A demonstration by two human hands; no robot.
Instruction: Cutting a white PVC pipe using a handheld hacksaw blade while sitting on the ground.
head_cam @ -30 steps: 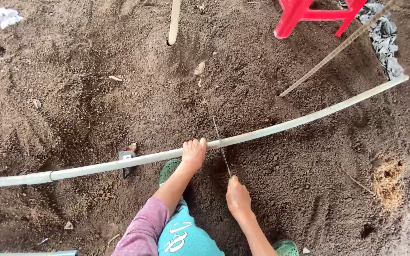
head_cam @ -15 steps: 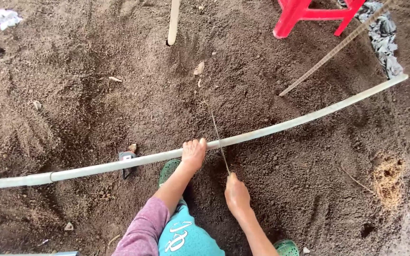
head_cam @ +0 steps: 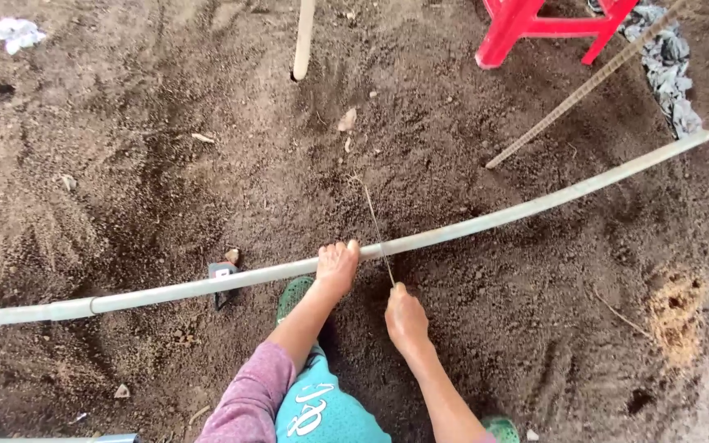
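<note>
Down on the loose brown soil (head_cam: 125, 189), I am pressing my left hand (head_cam: 336, 267) onto a long pale pipe (head_cam: 486, 220) that is lying across the whole view, from the left edge up to the right. My left grip is resting flat over the pipe with the fingers curled on its top, holding it down against the ground. Just to the right of it, my right hand (head_cam: 405, 318) is closing its grip around the near end of a thin saw blade (head_cam: 377, 234), fingers pressed together on it. That blade is crossing the pipe just beside my left fingertips and is pointing away from me over the soil. I cannot tell how deep it is sitting in the pipe.

Under my left wrist a green sandal (head_cam: 291, 294) is showing, close to the pipe, and a pink sleeve (head_cam: 248, 398) is covering my left forearm. A small dark object (head_cam: 221, 272) is lying under the pipe further left. Far ahead a pale wooden stick (head_cam: 303, 37) is standing in the soil. At the top right, red stool legs (head_cam: 527, 29) are standing beside a crumpled grey sheet (head_cam: 666, 70), and a ribbed steel rod (head_cam: 584, 86) is slanting down toward the pipe without touching it. A white scrap (head_cam: 14, 31) is lying at the top left.
</note>
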